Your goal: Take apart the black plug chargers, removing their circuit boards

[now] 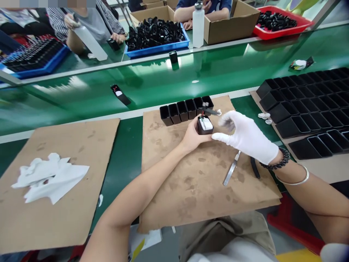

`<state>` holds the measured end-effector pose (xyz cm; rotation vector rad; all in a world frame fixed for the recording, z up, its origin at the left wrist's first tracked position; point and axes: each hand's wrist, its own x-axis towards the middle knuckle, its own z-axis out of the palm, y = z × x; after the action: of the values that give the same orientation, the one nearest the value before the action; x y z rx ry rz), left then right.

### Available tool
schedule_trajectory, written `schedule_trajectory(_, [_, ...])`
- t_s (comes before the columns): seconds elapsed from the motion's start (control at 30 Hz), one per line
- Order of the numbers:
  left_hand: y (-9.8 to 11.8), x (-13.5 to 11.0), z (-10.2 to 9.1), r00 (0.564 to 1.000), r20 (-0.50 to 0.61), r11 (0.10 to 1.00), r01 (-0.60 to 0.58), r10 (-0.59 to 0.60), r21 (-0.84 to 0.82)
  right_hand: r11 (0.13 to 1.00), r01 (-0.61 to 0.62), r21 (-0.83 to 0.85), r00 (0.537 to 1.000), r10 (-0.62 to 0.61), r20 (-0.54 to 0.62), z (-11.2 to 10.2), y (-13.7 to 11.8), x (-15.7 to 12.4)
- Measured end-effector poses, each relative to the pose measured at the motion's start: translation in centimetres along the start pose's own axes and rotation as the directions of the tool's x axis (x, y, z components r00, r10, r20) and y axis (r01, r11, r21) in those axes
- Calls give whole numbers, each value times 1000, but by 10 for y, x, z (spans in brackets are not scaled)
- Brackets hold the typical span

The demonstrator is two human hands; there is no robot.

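My bare left hand (191,135) is closed around a small black rectangular case (205,126) with a white block and thin wires at its open top. A dark connector piece (209,110) sticks out above the case. To the right, my white-gloved right hand (244,135) holds nothing; its thumb and curled fingers are apart, the thumb tip close to the case. Behind the case stands a row of several black cases (181,112). A metal blade-like tool (231,169) lies below my right hand on the brown cardboard sheet (188,193).
More black cases (302,105) stand in rows at the right, near white discs (264,116). Used white gloves or cloth (51,178) lie on the left cardboard. Loose cases (120,95) sit on the green conveyor (152,82). Co-workers sit beyond it, near a blue tray (158,51).
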<state>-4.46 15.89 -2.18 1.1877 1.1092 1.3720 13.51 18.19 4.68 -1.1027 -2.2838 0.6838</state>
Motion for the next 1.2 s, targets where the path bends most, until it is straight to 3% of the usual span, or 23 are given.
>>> schedule_trajectory(0.1, [3,-1,0,978,201,998,56,-51,-23,954,-16,301,988,-31,149,3,2,3])
schedule_trajectory(0.17, [5,-3,2,964,247,996,90,-94,24,896,-98,433,974,-3,227,5,1,4])
schedule_trajectory(0.3, [9,-7,5,948,300,994,107,-109,22,815,-155,558,973,28,230,5,-2,4])
schedule_trajectory(0.43, [10,-8,6,937,335,994,106,-99,-2,825,-157,543,978,53,202,2,-4,2])
schedule_trajectory(0.7, [9,-9,7,928,354,993,111,-114,29,966,-63,253,994,39,100,-1,-5,0])
schedule_trajectory(0.93, [15,-8,8,902,395,985,160,-175,70,987,-20,161,997,7,76,-11,-2,0])
schedule_trajectory(1.07, [15,-7,8,908,380,984,172,-175,41,957,-20,288,995,-10,102,-6,1,1])
schedule_trajectory(1.2, [12,-6,9,931,322,985,171,-172,32,794,-116,597,993,98,63,13,-3,-2])
